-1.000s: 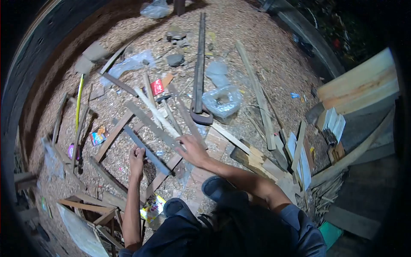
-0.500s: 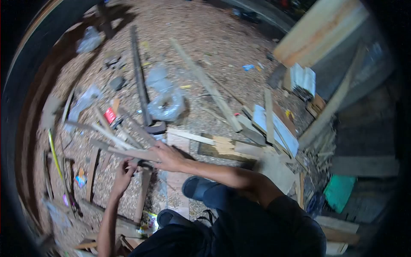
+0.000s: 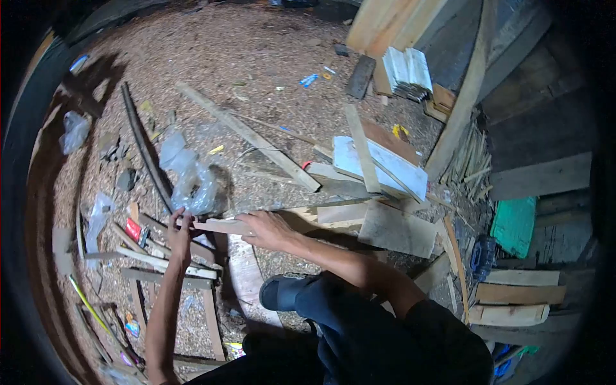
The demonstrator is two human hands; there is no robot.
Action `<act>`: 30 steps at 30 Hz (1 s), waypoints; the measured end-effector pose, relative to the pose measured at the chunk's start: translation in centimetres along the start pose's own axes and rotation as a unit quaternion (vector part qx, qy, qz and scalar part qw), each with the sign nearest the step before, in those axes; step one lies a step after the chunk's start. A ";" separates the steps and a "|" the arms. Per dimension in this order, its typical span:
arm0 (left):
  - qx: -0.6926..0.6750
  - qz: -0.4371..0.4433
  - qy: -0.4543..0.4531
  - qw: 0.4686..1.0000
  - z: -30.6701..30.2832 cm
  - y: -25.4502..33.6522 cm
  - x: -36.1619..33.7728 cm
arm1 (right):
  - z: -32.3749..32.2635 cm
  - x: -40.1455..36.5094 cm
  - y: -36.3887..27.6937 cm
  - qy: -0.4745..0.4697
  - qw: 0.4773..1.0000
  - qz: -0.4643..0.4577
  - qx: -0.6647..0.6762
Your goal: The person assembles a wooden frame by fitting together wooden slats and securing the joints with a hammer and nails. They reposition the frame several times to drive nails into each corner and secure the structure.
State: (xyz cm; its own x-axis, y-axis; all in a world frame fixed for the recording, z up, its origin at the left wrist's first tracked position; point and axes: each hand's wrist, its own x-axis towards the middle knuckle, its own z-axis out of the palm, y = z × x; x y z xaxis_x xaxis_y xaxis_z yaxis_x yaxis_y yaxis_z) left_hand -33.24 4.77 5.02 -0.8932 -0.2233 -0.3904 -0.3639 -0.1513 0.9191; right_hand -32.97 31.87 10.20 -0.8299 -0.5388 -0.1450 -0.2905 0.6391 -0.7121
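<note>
A short pale wooden strip (image 3: 221,226) is held roughly level between my two hands, above the littered ground. My right hand (image 3: 268,231) is closed over its right end, thumb side toward the strip. At the other end, the fingers of my left hand (image 3: 180,236) are pinched together on its tip. A crumpled clear plastic bag (image 3: 196,186) lies just beyond my left fingers. Below the strip a pale plank (image 3: 246,276) runs toward my shoe. Several loose wooden sticks (image 3: 170,262) lie around my left hand, beside a red wrapper (image 3: 133,230).
A long board (image 3: 250,138) and a dark curved pole (image 3: 144,147) lie ahead. To the right are a white panel (image 3: 385,168), a flat wooden piece (image 3: 398,229), a green sack (image 3: 515,226) and stacked short boards (image 3: 520,295). A leaning plank (image 3: 468,102) stands beyond.
My hands have come up from the pile of sticks with the strip between them. My left hand has moved from below to its left end. The view has swung to the right.
</note>
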 end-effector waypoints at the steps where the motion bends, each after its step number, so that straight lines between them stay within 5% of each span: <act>1: -0.003 0.007 0.001 1.000 1.6 0.3 0.1 | -0.6 -0.6 0.9 0.005 1.000 0.007 -0.002; 8: 0.111 -0.069 -0.242 0.961 6.8 -3.1 -1.6 | -3.6 -6.8 7.9 0.033 0.990 0.130 -0.032; 11: 0.205 -0.058 -0.268 0.940 8.3 -3.2 -3.7 | -4.1 -9.2 10.1 0.025 0.984 0.174 -0.024; 12: 0.229 0.005 -0.283 0.931 8.8 -3.5 -4.1 | -4.2 -9.9 10.6 0.034 0.983 0.182 -0.022; 19: 0.312 0.061 -0.256 0.913 10.3 -2.2 -5.9 | -7.6 -12.0 11.3 0.122 0.968 0.218 -0.009; 20: 0.292 0.107 -0.251 0.917 10.1 -2.6 -5.8 | -8.1 -12.0 11.5 0.172 0.952 0.251 -0.040; 22: 0.325 0.058 -0.244 0.912 10.0 -1.2 -6.4 | -7.9 -11.8 14.6 0.360 0.867 0.232 -0.253; 24: 0.304 0.152 -0.238 0.910 9.2 -3.0 -5.9 | -9.2 -11.5 15.0 0.400 0.825 0.249 -0.312; 25: 0.304 0.114 -0.235 0.916 9.1 -2.6 -6.1 | -10.2 -11.3 14.8 0.434 0.776 0.269 -0.369; 30: 0.330 0.029 -0.237 0.913 9.0 -1.1 -6.2 | -12.1 -10.5 22.8 0.286 0.838 0.248 -0.393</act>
State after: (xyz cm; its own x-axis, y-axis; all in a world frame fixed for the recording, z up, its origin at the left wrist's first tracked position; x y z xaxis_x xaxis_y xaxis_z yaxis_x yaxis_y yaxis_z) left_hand -29.67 14.98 6.90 -0.8734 0.2532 -0.4159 -0.2516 0.4967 0.8307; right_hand -36.68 58.74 3.83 -0.9685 0.1074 0.2245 0.1197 0.9919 0.0419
